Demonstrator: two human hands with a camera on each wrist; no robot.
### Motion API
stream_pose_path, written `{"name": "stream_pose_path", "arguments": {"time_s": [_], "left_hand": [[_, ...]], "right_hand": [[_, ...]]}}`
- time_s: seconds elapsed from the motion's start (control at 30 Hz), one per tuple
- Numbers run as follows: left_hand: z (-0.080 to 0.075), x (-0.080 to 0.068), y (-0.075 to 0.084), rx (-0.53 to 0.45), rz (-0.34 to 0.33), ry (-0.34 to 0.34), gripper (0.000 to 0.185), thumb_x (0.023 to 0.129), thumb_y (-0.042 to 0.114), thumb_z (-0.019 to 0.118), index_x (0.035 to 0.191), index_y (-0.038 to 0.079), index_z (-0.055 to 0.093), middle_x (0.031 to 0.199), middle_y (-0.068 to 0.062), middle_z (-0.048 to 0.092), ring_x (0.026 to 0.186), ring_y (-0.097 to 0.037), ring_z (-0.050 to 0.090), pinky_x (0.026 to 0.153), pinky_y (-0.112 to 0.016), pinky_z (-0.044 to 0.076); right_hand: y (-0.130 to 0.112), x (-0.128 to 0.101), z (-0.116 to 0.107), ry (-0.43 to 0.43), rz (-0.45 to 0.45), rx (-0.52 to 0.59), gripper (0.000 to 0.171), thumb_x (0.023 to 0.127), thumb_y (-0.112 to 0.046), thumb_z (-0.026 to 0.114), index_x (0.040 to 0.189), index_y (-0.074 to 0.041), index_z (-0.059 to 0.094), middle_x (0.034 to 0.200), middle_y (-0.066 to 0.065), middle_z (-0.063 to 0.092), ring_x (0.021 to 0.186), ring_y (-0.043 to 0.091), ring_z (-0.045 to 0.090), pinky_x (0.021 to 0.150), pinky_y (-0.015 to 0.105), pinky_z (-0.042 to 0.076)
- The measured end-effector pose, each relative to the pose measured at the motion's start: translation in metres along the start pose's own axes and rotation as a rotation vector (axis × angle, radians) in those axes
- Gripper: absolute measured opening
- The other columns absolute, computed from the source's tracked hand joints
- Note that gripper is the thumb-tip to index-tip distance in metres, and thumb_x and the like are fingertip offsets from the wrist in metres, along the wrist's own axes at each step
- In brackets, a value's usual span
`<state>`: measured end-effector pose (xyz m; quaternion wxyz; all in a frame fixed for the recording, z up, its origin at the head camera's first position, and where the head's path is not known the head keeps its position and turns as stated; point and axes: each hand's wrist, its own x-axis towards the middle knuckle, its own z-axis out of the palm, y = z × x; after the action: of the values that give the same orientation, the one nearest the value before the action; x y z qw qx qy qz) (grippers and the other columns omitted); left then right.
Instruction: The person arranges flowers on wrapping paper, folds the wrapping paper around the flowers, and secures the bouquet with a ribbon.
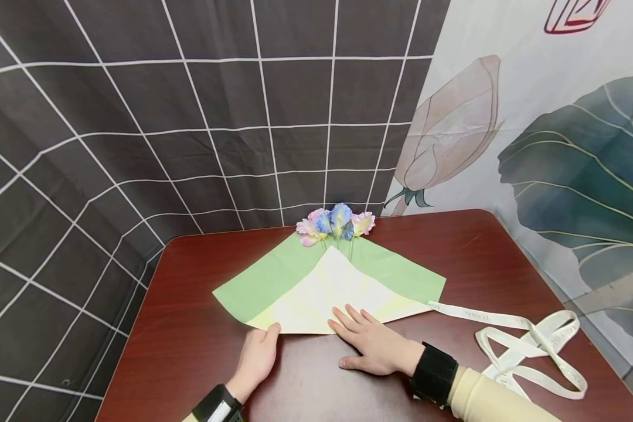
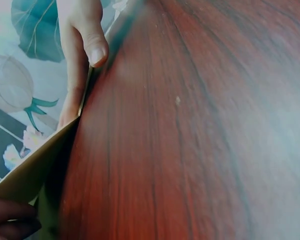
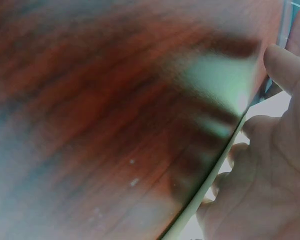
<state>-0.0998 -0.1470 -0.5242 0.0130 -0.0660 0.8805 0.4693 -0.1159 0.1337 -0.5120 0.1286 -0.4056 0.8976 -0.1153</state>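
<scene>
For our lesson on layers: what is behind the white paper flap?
Behind the white flap, green paper and flower stems show; the stems' lower parts are covered, so unseen.

The head view is bright, but glare hazes the tabletop (softly blurred) in both wrist views.

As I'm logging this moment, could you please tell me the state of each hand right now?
Left hand: closed, pinching the near edge of the wrapping paper.
Right hand: open, resting on the same paper.
</scene>
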Motion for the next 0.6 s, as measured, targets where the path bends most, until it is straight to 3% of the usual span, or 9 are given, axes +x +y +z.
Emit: {"name": "stream_pose_path", "arguments": {"time_s": [0.13, 0.27, 0.37, 0.5, 0.6], "left_hand": [[0.002, 0.000, 0.003, -0.053, 0.036, 0.018, 0.047, 0.096, 0.029, 0.051, 0.053, 0.016, 0.039, 0.055, 0.009, 0.028, 0.053, -0.006, 0.031, 0.052, -0.023, 0.035], [0.003, 0.000, 0.011, -0.108, 0.115, 0.027, 0.035, 0.098, 0.031, 0.051, 0.073, 0.013, 0.066, 0.068, 0.007, 0.057, 0.066, -0.004, 0.047, 0.066, -0.023, 0.044], [0.007, 0.001, 0.020, -0.108, 0.177, 0.028, 0.045, 0.099, 0.036, 0.048, 0.066, 0.010, 0.064, 0.062, 0.008, 0.053, 0.059, -0.001, 0.041, 0.057, -0.020, 0.041], [0.016, 0.002, 0.037, -0.087, 0.270, 0.035, 0.060, 0.100, 0.042, 0.043, 0.048, 0.012, 0.036, 0.053, 0.011, 0.024, 0.049, -0.002, 0.024, 0.043, -0.021, 0.026], [0.026, 0.004, 0.050, -0.118, 0.371, 0.040, 0.052, 0.101, 0.038, 0.041, 0.056, 0.017, 0.052, 0.060, 0.011, 0.043, 0.057, -0.002, 0.042, 0.049, -0.021, 0.038]], "right_hand": [[-0.002, 0.001, -0.003, -0.021, 0.007, -0.003, 0.074, 0.094, -0.055, 0.046, 0.152, -0.016, 0.022, 0.159, 0.009, 0.011, 0.145, 0.035, 0.008, 0.111, 0.057, 0.018], [-0.003, 0.001, -0.006, -0.037, 0.015, 0.002, 0.074, 0.094, -0.055, 0.046, 0.152, -0.016, 0.022, 0.159, 0.009, 0.011, 0.145, 0.035, 0.008, 0.111, 0.057, 0.018], [-0.003, 0.000, -0.007, -0.041, 0.020, 0.005, 0.075, 0.093, -0.055, 0.046, 0.152, -0.016, 0.022, 0.159, 0.009, 0.012, 0.145, 0.035, 0.008, 0.111, 0.057, 0.018], [-0.004, 0.001, -0.007, -0.052, 0.029, 0.010, 0.076, 0.093, -0.057, 0.046, 0.152, -0.017, 0.021, 0.159, 0.007, 0.011, 0.145, 0.034, 0.007, 0.111, 0.057, 0.018], [-0.004, 0.002, -0.007, -0.065, 0.041, 0.008, 0.077, 0.092, -0.059, 0.046, 0.153, -0.019, 0.019, 0.160, 0.006, 0.010, 0.145, 0.033, 0.006, 0.112, 0.056, 0.017]]}}
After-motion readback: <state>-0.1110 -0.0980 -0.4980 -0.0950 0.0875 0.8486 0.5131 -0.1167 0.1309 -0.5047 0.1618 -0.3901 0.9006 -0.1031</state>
